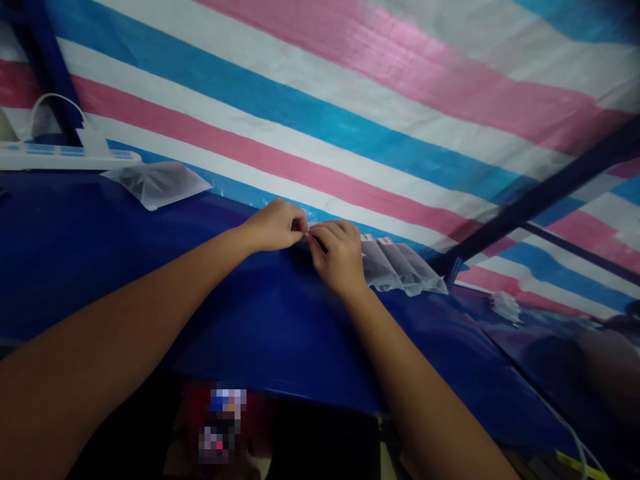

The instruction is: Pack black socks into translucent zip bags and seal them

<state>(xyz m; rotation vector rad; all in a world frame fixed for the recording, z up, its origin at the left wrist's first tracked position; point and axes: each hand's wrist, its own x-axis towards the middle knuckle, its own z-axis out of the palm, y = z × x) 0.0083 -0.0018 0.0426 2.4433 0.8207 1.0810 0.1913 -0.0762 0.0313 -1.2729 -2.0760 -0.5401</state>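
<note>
My left hand (279, 225) and my right hand (341, 252) meet near the back edge of the blue table, fingertips close together. Both are closed in a pinch. Between them shows a small pale bit, mostly hidden by the fingers, and I cannot make out what it is. Just right of my right hand lies an overlapping row of several frosted plastic bags (404, 265). Another frosted plastic bag (163, 185) rests by itself at the back left, apart from my hands.
A white power strip (65, 157) with a plug and cable stands at the far left. Striped sheeting (310, 127) rises behind the blue table (280, 333). A dark metal bar (525, 200) slants up at the right. Beyond it is a small whitish bundle (505, 307).
</note>
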